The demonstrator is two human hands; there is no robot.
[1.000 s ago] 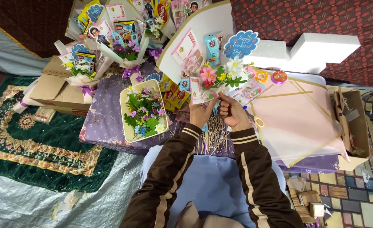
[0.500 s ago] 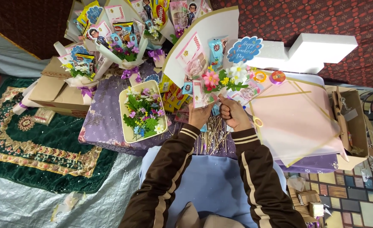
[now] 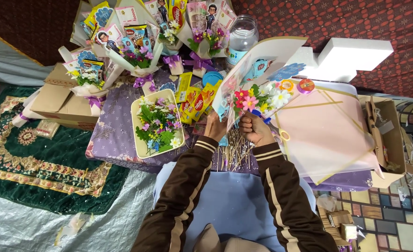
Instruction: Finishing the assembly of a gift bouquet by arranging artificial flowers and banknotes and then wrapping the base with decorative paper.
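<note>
Hands (image 3: 236, 128) clasp paper-wrapped cone bouquet (image 3: 257, 79), fabric flowers.

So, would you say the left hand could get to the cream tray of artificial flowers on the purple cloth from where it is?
Probably yes: the left hand is beside the cream tray of artificial flowers with nothing between them, though it would first have to let go of the bouquet.

Open pink sheet (image 3: 325, 135) right of hands, passable, tray of artificial flowers (image 3: 156, 125) blocks left, finished bouquets (image 3: 141, 56) crowd far edge, wooden sticks (image 3: 232, 154) littering near edge, foam blocks (image 3: 351, 56) far right.
</note>
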